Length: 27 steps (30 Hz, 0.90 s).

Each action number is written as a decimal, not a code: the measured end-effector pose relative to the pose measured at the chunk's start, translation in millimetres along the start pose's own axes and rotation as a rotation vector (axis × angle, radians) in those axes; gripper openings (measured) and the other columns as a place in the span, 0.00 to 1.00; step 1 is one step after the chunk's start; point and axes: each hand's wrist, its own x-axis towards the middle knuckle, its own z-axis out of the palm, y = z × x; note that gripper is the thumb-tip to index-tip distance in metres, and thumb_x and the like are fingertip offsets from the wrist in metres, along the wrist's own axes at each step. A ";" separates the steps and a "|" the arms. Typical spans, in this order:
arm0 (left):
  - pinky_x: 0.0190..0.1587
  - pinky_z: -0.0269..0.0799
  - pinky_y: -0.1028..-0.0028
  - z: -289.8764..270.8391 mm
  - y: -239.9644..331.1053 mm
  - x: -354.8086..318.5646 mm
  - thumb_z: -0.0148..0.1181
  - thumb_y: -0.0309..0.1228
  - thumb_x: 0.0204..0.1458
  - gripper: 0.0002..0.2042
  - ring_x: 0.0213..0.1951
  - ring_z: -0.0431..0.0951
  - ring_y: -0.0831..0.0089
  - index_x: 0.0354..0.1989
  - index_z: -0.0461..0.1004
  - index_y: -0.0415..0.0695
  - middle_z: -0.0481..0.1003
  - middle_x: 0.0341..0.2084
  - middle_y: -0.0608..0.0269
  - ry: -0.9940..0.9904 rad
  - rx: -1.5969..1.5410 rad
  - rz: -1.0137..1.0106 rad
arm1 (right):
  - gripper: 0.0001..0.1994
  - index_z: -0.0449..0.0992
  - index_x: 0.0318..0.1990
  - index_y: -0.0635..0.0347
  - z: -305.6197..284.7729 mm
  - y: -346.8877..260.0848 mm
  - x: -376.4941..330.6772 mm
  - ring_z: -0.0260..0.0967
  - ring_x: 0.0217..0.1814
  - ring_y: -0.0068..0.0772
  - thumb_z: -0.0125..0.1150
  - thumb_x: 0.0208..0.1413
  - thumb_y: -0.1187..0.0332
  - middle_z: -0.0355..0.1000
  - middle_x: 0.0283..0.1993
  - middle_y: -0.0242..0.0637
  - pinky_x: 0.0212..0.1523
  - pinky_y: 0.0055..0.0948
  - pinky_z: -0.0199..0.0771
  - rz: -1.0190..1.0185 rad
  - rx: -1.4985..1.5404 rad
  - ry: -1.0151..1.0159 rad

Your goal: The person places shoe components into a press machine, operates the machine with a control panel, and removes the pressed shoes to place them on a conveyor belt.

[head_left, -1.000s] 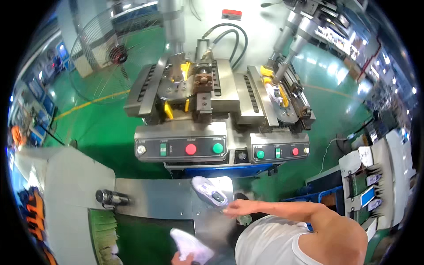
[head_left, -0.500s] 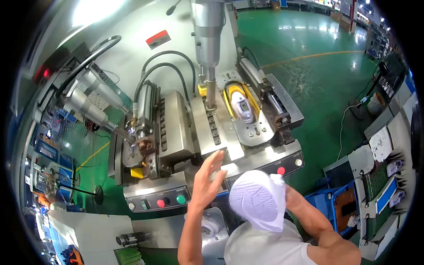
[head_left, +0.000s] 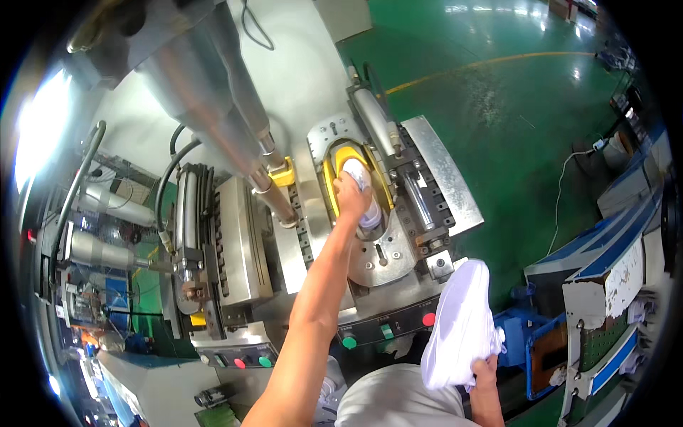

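My left hand [head_left: 348,199] reaches out to the press station, its fingers curled over a pale shoe [head_left: 371,215] seated between yellow pads [head_left: 329,186]. Part of that shoe is hidden under the hand. Nearer to me and to the right, my right hand [head_left: 485,371] grips a white, lavender-tinted sneaker [head_left: 459,320] at one end. This sneaker is held up in front of the machine's right side, apart from it.
Metal cylinders [head_left: 206,85] of the press hang at upper left. Along the machine's front run a control panel [head_left: 388,329] and coloured buttons. Another pale shoe [head_left: 329,381] lies low beside my left forearm. A blue crate [head_left: 530,356] and a rack [head_left: 605,334] stand at right.
My left hand has moved forward from the machine's front edge onto the shoe in the press. The sneaker in my right hand has shifted right and turned. The view has swung.
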 end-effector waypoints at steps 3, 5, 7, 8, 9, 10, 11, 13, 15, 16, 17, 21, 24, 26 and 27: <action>0.47 0.73 0.57 -53.8 10.2 10.2 0.69 0.32 0.42 0.30 0.44 0.76 0.51 0.49 0.59 0.33 0.72 0.42 0.39 -0.212 -0.325 -0.303 | 0.40 0.54 0.68 0.66 15.4 -5.2 22.4 0.62 0.64 0.40 0.62 0.43 0.76 0.62 0.63 0.47 0.64 0.38 0.63 -0.050 -0.132 0.065; 0.48 0.72 0.63 -96.1 36.6 -13.4 0.70 0.35 0.43 0.34 0.45 0.75 0.62 0.53 0.59 0.30 0.73 0.41 0.46 -0.196 -0.444 -0.299 | 0.39 0.53 0.67 0.67 34.5 -18.8 43.1 0.63 0.63 0.41 0.61 0.45 0.74 0.63 0.61 0.45 0.66 0.39 0.60 -0.147 -0.355 -0.029; 0.48 0.70 0.70 -140.8 41.5 -62.4 0.70 0.37 0.43 0.35 0.45 0.73 0.66 0.56 0.60 0.33 0.72 0.44 0.50 -0.120 -0.523 -0.178 | 0.31 0.63 0.62 0.71 64.1 -26.8 65.5 0.66 0.58 0.32 0.64 0.49 0.75 0.68 0.57 0.43 0.60 0.34 0.64 -0.269 -0.434 -0.116; 0.49 0.70 0.71 -172.4 61.4 -90.0 0.70 0.36 0.44 0.34 0.46 0.73 0.68 0.57 0.60 0.35 0.71 0.44 0.53 -0.127 -0.471 -0.220 | 0.28 0.65 0.60 0.72 78.3 -31.6 81.7 0.66 0.57 0.31 0.64 0.50 0.74 0.69 0.55 0.43 0.60 0.33 0.65 -0.336 -0.552 -0.134; 0.51 0.69 0.71 -185.9 59.0 -117.9 0.69 0.32 0.45 0.32 0.47 0.72 0.70 0.57 0.60 0.36 0.71 0.44 0.55 -0.079 -0.632 -0.174 | 0.28 0.65 0.60 0.71 102.3 -36.0 99.3 0.66 0.57 0.30 0.63 0.51 0.74 0.69 0.55 0.42 0.58 0.32 0.65 -0.365 -0.617 -0.162; 0.52 0.68 0.71 -210.5 55.5 -150.4 0.68 0.28 0.46 0.30 0.47 0.72 0.71 0.56 0.60 0.37 0.71 0.44 0.56 -0.073 -0.698 -0.127 | 0.27 0.65 0.61 0.70 126.8 -35.5 121.3 0.65 0.56 0.30 0.62 0.52 0.73 0.68 0.55 0.42 0.57 0.31 0.65 -0.373 -0.672 -0.205; 0.53 0.68 0.70 -235.1 52.7 -181.7 0.68 0.28 0.46 0.30 0.48 0.71 0.70 0.56 0.60 0.36 0.70 0.45 0.57 -0.097 -0.724 -0.223 | 0.24 0.68 0.57 0.70 151.5 -40.2 146.4 0.68 0.52 0.28 0.64 0.53 0.71 0.71 0.51 0.40 0.54 0.29 0.67 -0.242 -0.649 -0.301; 0.56 0.66 0.69 -277.7 25.5 -245.0 0.68 0.26 0.44 0.30 0.50 0.71 0.69 0.56 0.61 0.36 0.70 0.47 0.56 -0.109 -0.599 -0.127 | 0.24 0.71 0.54 0.73 198.3 -34.9 208.2 0.72 0.48 0.30 0.67 0.52 0.70 0.74 0.48 0.42 0.49 0.30 0.72 -0.052 -0.823 -0.350; 0.58 0.65 0.67 -317.8 8.5 -311.8 0.69 0.24 0.41 0.32 0.53 0.70 0.67 0.56 0.61 0.37 0.68 0.52 0.52 -0.249 -0.617 -0.350 | 0.29 0.70 0.54 0.75 231.7 -5.5 269.6 0.74 0.50 0.37 0.69 0.47 0.64 0.74 0.49 0.50 0.49 0.36 0.72 -0.166 -0.956 -0.364; 0.57 0.65 0.67 -324.6 -1.9 -345.9 0.69 0.24 0.40 0.32 0.52 0.71 0.67 0.56 0.61 0.37 0.69 0.51 0.53 -0.234 -0.704 -0.355 | 0.31 0.69 0.54 0.76 211.2 27.6 353.5 0.74 0.52 0.48 0.69 0.46 0.62 0.73 0.50 0.58 0.51 0.39 0.72 -0.336 -1.174 -0.310; 0.57 0.66 0.67 -335.4 -17.3 -391.3 0.70 0.23 0.39 0.33 0.51 0.72 0.66 0.56 0.60 0.37 0.69 0.49 0.52 -0.200 -0.590 -0.398 | 0.32 0.69 0.53 0.76 237.4 48.1 356.3 0.71 0.55 0.59 0.69 0.45 0.60 0.71 0.51 0.64 0.54 0.42 0.71 -0.340 -1.483 -0.279; 0.51 0.71 0.61 -361.2 -30.1 -546.1 0.69 0.39 0.45 0.35 0.47 0.76 0.54 0.59 0.62 0.37 0.74 0.46 0.44 -0.065 -0.263 -0.906 | 0.34 0.64 0.52 0.76 214.8 126.4 412.3 0.71 0.50 0.63 0.69 0.46 0.58 0.71 0.48 0.64 0.53 0.47 0.70 -0.700 -1.585 -0.128; 0.58 0.65 0.62 -330.5 -101.9 -714.7 0.68 0.20 0.38 0.34 0.51 0.71 0.59 0.56 0.59 0.36 0.67 0.50 0.47 0.311 -0.151 -0.972 | 0.31 0.64 0.50 0.78 235.1 139.9 392.2 0.70 0.49 0.63 0.68 0.46 0.60 0.70 0.46 0.64 0.50 0.49 0.71 -0.672 -1.616 -0.138; 0.58 0.64 0.61 -293.0 -125.6 -688.0 0.66 0.22 0.41 0.32 0.53 0.69 0.56 0.56 0.59 0.34 0.64 0.50 0.46 0.456 -0.116 -1.085 | 0.22 0.75 0.36 0.72 205.0 111.7 441.0 0.74 0.42 0.60 0.72 0.43 0.59 0.74 0.38 0.62 0.42 0.46 0.73 -0.909 -1.625 -0.259; 0.58 0.64 0.63 -278.0 -135.0 -678.0 0.66 0.23 0.42 0.31 0.53 0.69 0.56 0.56 0.59 0.35 0.65 0.50 0.46 0.485 -0.058 -1.222 | 0.20 0.77 0.35 0.69 210.4 106.1 437.8 0.76 0.35 0.52 0.72 0.43 0.60 0.77 0.34 0.54 0.37 0.43 0.74 -0.779 -1.683 -0.264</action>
